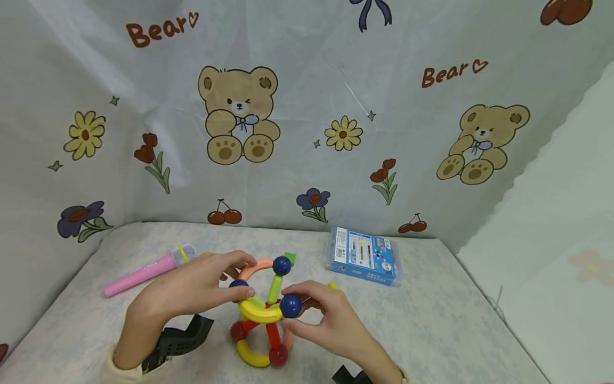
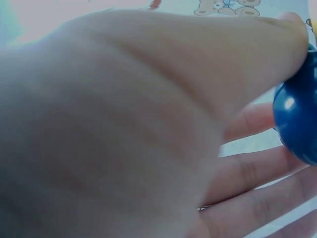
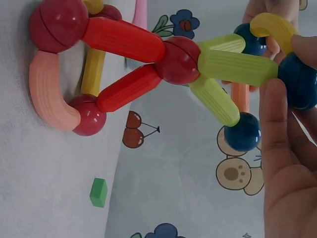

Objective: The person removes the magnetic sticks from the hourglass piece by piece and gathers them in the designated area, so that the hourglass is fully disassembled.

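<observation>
A toy structure of balls and rods stands on the table in front of me. My left hand (image 1: pixel 194 285) pinches its left blue ball (image 2: pixel 297 111) between thumb and fingers. The right hand (image 1: pixel 333 322) grips the near blue ball (image 1: pixel 290 306) with thumb and fingertips. A curved yellow rod (image 1: pixel 260 312) spans these two balls, and a curved orange rod (image 1: pixel 256 266) runs from the left ball to the back blue ball (image 1: pixel 282 265). Below, light green rods (image 3: pixel 240 67) meet at a central red ball (image 3: pixel 177 60), with red rods (image 3: pixel 124 39) leading to the lower red balls (image 3: pixel 58 25).
A pink microphone (image 1: pixel 144 274) lies behind my left forearm. At the back right is a blue box (image 1: pixel 364 256) in clear plastic. A small green block (image 3: pixel 98 192) sits behind the structure, and a yellow piece (image 1: pixel 333 285) shows partly behind my right hand.
</observation>
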`<state>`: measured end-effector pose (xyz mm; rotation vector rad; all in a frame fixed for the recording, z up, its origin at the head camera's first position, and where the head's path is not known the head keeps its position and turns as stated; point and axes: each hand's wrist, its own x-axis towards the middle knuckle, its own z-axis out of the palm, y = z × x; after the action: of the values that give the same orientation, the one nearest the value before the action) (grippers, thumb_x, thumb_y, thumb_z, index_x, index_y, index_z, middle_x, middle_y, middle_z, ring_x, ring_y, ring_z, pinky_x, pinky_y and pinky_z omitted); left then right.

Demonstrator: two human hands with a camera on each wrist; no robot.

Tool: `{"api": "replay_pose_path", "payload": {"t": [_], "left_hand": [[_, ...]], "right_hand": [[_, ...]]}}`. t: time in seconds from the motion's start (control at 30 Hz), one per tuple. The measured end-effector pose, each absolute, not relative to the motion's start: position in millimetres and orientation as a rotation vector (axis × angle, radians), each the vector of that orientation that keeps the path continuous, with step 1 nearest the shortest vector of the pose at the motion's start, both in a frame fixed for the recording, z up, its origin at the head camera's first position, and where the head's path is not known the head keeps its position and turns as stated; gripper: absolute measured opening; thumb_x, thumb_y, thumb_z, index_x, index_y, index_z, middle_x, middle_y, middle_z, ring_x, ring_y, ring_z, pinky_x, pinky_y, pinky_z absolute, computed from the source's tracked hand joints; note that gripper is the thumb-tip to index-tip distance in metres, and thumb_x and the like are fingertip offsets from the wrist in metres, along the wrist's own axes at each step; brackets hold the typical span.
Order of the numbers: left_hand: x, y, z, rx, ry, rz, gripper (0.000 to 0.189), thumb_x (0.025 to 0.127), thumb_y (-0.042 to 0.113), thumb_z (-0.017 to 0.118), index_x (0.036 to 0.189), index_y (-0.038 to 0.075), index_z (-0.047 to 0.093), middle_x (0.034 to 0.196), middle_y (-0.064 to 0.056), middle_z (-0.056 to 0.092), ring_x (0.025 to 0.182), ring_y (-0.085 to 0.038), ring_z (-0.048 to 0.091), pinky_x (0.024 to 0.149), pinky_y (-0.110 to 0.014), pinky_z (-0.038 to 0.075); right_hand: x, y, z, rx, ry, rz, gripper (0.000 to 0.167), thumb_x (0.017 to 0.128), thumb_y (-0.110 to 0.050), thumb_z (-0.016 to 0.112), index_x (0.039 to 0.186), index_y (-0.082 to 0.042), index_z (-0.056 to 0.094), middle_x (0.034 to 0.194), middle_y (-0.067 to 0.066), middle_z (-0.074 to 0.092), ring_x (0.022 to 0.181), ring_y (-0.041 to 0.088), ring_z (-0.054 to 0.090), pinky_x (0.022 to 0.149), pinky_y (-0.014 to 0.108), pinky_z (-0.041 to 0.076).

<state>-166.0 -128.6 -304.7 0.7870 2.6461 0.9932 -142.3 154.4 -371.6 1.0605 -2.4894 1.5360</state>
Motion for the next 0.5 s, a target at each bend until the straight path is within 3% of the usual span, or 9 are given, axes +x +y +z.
{"api": "replay_pose_path", "payload": {"t": [0.13, 0.5], "left_hand": [[-164.9, -129.7, -303.9, 0.791, 2.664, 0.983, 0.048, 0.091, 0.042, 0.078, 0.131, 0.02, 0.064, 0.111, 0.005, 0.071, 0.093, -0.013, 0.064, 0.082, -0.04, 0.059], [-162.1, -128.0, -301.6, 0.774, 2.656, 1.009, 0.046, 0.091, 0.042, 0.079, 0.128, 0.02, 0.065, 0.117, 0.002, 0.073, 0.103, -0.019, 0.069, 0.082, -0.045, 0.06]], "right_hand": [[-142.7, 150.7, -372.5, 1.081, -2.417, 1.501, 0.034, 0.091, -0.015, 0.081, 0.122, -0.013, 0.067, 0.108, 0.002, 0.073, 0.089, 0.008, 0.069, 0.081, 0.029, 0.062], [-140.3, 146.7, -374.2, 1.023, -2.41, 1.43, 0.038, 0.085, -0.01, 0.085, 0.115, -0.016, 0.062, 0.102, -0.002, 0.07, 0.083, 0.006, 0.066, 0.078, 0.027, 0.062]]}}
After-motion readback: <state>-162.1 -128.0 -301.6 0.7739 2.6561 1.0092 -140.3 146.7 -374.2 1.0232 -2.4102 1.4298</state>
